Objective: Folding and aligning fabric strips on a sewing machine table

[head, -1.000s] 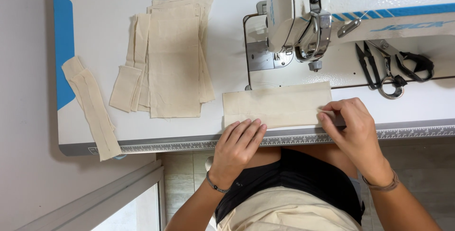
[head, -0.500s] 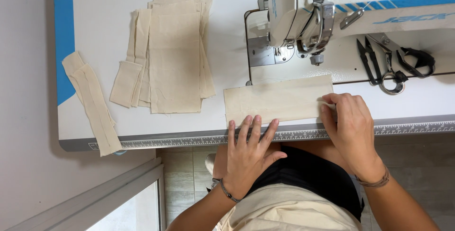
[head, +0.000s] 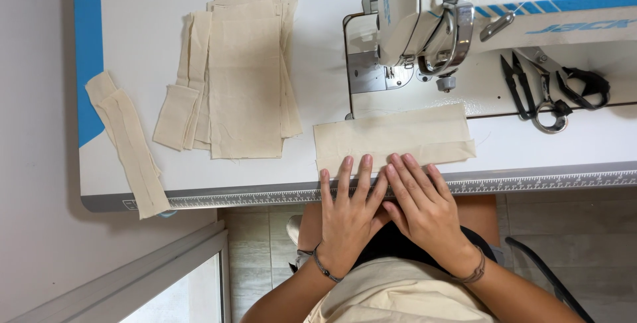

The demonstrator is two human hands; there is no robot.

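Closest in, both hands lie side by side at the table's front edge. The left hand point(head: 350, 220) is flat and open, fingers spread, its fingertips just reaching the near edge of the folded cloth strip point(head: 393, 138). The right hand point(head: 424, 207) is open too, palm down, fingers stretched forward onto the same near edge, gripping nothing. The two hands touch each other at the inner fingers. Each wrist wears a thin bracelet.

The folded cloth strip lies flat on the white sewing table point(head: 152, 44), lengthwise along the measuring scale point(head: 544, 182) printed at the table's front edge, its far side just short of the needle area.

Further out, the sewing machine head point(head: 451, 11) stands over its metal needle plate point(head: 366, 74). To its right, thread snips point(head: 519, 87) and scissors point(head: 564, 91) lie together on the machine bed. Off to the left sits a stack of cut cream cloth pieces point(head: 245, 77), and beyond that a narrow cloth strip point(head: 129, 147) hangs over the table's front edge beside a blue patch point(head: 87, 64).
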